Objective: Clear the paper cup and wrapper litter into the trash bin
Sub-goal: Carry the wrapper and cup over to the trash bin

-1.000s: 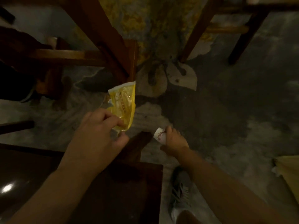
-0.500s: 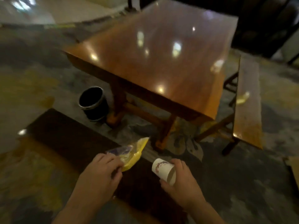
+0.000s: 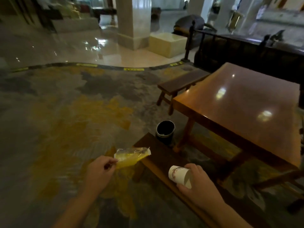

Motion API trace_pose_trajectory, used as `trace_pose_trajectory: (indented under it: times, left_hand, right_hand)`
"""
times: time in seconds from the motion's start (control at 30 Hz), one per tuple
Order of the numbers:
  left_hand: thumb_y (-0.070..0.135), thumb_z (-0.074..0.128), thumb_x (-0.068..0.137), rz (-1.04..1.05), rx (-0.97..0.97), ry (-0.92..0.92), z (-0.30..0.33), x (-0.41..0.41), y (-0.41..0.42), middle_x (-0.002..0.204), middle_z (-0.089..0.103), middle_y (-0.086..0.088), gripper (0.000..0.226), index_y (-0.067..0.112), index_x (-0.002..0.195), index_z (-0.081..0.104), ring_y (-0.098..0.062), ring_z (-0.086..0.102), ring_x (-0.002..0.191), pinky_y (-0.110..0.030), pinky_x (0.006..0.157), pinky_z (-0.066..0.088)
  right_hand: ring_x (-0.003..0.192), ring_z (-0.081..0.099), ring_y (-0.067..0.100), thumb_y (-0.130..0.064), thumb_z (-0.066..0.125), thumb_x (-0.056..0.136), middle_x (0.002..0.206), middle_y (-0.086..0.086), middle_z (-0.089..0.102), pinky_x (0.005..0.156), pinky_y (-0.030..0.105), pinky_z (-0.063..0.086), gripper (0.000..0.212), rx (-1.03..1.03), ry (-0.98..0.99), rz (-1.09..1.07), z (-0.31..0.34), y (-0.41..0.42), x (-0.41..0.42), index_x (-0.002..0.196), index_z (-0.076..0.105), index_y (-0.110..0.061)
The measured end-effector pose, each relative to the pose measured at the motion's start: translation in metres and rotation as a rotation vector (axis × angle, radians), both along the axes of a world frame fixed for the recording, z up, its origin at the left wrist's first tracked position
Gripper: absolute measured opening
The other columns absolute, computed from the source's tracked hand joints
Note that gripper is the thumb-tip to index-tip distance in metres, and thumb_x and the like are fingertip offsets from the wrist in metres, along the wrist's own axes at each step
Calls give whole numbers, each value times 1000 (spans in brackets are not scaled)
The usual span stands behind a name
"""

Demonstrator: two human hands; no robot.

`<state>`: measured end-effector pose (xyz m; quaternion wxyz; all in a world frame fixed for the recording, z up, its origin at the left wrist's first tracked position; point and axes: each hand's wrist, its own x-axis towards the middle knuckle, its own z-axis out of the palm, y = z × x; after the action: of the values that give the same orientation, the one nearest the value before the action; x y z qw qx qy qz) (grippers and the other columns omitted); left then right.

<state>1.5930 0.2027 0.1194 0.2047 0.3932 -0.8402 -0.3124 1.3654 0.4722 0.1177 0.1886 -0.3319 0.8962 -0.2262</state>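
Observation:
My left hand (image 3: 98,172) pinches a yellow and clear plastic wrapper (image 3: 131,156) by one end, so the wrapper sticks out to the right above the carpet. My right hand (image 3: 199,182) grips a white paper cup (image 3: 178,176) with a reddish print, tipped on its side with its mouth toward the hand. A black round trash bin (image 3: 165,131) with a metal rim stands on the floor ahead, between the dark bench (image 3: 158,150) and the table leg. Something pale lies at the bin's bottom. Both hands are short of the bin.
A glossy wooden table (image 3: 238,102) fills the right side, with a dark bench along its near edge and another bench (image 3: 182,83) at its far end. Patterned grey and yellow carpet (image 3: 65,120) spreads to the left. A pillar (image 3: 133,22) and a dark railing (image 3: 246,46) stand beyond.
The view has swung up and left from under the table to the open hall. The bin now lies ahead of my hands. Both hands still hold the wrapper and the cup.

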Motion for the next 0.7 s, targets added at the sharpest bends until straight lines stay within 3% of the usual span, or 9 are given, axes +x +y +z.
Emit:
trace_pose_trajectory:
  times: [0.1, 0.27, 0.43, 0.6, 0.7]
  left_hand:
    - [10, 79, 76, 79, 80, 45, -5, 14, -45, 79, 69, 9, 17, 26, 82, 76, 4, 58, 73, -14, 64, 40]
    - [12, 82, 73, 165, 257, 91, -29, -2, -136, 67, 70, 13, 20, 29, 69, 72, -1, 63, 65, -18, 56, 43]
    - [10, 81, 72, 157, 307, 57, -45, -53, -259, 59, 66, 7, 19, 23, 65, 68, 5, 60, 57, -10, 49, 40]
    - [11, 81, 70, 73, 374, -18, -35, -129, -366, 61, 67, 3, 14, 17, 66, 70, -8, 60, 57, -21, 50, 41]
    - [9, 79, 71, -7, 439, -53, -38, -196, -426, 65, 70, -6, 9, 13, 70, 71, -22, 64, 62, -29, 58, 47]
  right_hand:
    - [105, 47, 4, -51, 79, 74, 118, -20, 38, 87, 26, 53, 72, -35, 35, 7, 1, -58, 6, 134, 41, -38]
    - [100, 45, 2, -54, 78, 73, 118, -20, 38, 78, 18, 47, 72, -78, 60, -1, -23, -174, -8, 132, 39, -41]
    - [101, 45, 4, -56, 76, 72, 117, -20, 38, 71, 18, 43, 69, -132, 57, -33, -43, -304, -48, 129, 38, -42]
    - [109, 50, 11, -52, 79, 73, 127, -10, 47, 82, 29, 51, 78, -124, 64, -139, -27, -383, -97, 136, 37, -35]
    - [107, 51, 12, -55, 78, 71, 123, -11, 48, 78, 28, 50, 77, -78, 80, -235, -21, -415, -137, 133, 36, -37]
